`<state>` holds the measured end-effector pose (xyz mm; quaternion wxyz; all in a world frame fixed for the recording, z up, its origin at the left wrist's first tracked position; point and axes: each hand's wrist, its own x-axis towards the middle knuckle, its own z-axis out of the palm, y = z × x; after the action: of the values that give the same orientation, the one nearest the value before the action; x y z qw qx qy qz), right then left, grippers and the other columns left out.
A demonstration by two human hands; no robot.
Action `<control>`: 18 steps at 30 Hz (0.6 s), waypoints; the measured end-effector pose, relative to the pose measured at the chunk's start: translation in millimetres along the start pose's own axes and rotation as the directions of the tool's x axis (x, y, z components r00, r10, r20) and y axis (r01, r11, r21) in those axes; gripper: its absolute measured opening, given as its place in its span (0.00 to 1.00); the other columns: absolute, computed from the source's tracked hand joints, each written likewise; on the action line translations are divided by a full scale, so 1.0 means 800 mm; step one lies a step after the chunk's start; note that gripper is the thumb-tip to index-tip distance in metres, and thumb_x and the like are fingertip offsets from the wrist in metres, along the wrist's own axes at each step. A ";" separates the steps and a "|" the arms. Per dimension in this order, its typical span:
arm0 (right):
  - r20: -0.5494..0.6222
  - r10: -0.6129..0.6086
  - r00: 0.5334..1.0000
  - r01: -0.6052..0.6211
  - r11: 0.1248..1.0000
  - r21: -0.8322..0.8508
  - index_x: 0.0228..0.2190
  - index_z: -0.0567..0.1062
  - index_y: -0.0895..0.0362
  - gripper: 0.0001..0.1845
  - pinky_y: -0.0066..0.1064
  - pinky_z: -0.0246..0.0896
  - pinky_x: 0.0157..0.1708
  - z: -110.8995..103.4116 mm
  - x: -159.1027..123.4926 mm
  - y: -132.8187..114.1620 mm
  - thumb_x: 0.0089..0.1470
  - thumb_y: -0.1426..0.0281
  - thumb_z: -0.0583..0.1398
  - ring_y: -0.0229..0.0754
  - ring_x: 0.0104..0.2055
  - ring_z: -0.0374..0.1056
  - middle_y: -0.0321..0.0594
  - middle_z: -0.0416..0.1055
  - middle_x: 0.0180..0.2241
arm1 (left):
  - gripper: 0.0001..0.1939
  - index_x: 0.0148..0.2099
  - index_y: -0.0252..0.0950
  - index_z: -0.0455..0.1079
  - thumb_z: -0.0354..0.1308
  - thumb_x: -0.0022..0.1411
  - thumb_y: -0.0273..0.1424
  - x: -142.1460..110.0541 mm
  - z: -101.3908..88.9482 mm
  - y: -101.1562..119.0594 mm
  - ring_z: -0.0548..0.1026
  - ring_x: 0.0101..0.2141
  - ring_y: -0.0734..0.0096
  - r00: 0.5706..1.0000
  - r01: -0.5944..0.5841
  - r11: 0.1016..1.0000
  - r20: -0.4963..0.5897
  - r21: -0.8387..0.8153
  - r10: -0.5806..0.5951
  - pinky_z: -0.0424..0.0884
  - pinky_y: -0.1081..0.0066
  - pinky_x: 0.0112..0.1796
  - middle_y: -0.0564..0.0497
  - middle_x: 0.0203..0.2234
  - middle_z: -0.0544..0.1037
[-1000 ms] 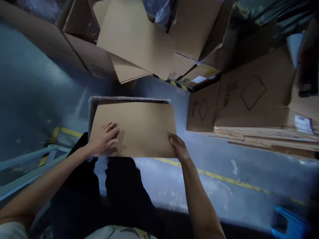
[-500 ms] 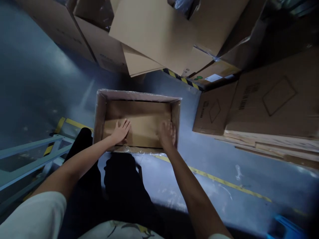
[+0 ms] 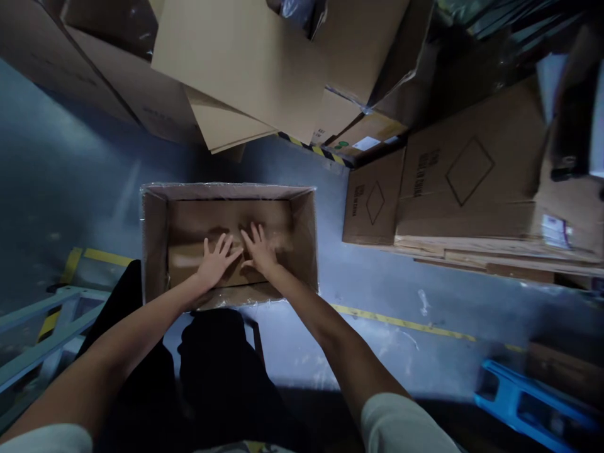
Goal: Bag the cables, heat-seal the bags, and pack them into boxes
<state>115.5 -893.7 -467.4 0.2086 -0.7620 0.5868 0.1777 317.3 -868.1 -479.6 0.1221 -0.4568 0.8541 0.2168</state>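
Below me stands an open cardboard box [image 3: 304, 251] with clear film or tape along its rim. Inside it a flat brown cardboard sheet [image 3: 189, 217] covers the bottom. Both hands reach in over the near wall. My left hand [image 3: 216, 261] rests with fingers spread on the left-middle of the sheet. Close beside it, my right hand [image 3: 259, 250] is open too, fingers fanned out over the middle of the sheet. Neither hand grips anything. What lies under the sheet is hidden.
Large cardboard sheets [image 3: 236, 63] and boxes line the far side. Printed cartons [image 3: 443, 182] stand on stacked flat cardboard to the right. A pale metal frame [image 3: 56, 321] is at my left, a blue plastic stool-like thing [image 3: 528, 396] at lower right. Yellow tape [image 3: 406, 324] crosses the floor.
My right hand has moved left from the box's right end to the middle, near my left hand. The view has shifted to the right, so the box appears farther left.
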 end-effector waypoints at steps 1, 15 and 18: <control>-0.009 -0.027 1.000 0.027 1.000 0.001 0.74 0.46 0.48 0.69 0.75 0.34 0.66 0.005 0.004 -0.005 0.43 0.52 0.76 0.66 0.77 0.28 0.56 0.26 0.76 | 0.47 0.76 0.54 0.51 0.66 0.59 0.29 0.002 0.002 -0.002 0.39 0.74 0.37 1.000 -0.013 1.000 0.009 0.017 0.013 0.42 0.22 0.62 0.38 0.76 0.42; -0.062 -0.222 0.973 0.222 0.975 -0.003 0.74 0.48 0.56 0.60 0.68 0.22 0.70 0.021 0.035 0.016 0.54 0.45 0.67 0.64 0.77 0.29 0.57 0.30 0.75 | 0.36 0.74 0.46 0.59 0.60 0.67 0.44 0.038 -0.004 -0.044 0.45 0.74 0.43 0.988 -0.091 0.991 -0.130 -0.094 0.079 0.33 0.34 0.68 0.40 0.74 0.51; -0.093 -0.218 0.971 0.221 0.975 0.019 0.74 0.46 0.55 0.50 0.66 0.17 0.71 0.022 0.063 0.016 0.63 0.45 0.57 0.58 0.78 0.29 0.52 0.32 0.76 | 0.34 0.74 0.50 0.57 0.56 0.69 0.45 0.066 0.002 -0.073 0.43 0.74 0.46 0.972 -0.062 0.982 -0.235 -0.176 0.019 0.28 0.37 0.69 0.46 0.74 0.52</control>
<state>115.1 -929.0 -509.9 0.2116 -0.8263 0.5102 0.1104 336.9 -934.5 -518.0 -0.0253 -0.4706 0.8484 0.2413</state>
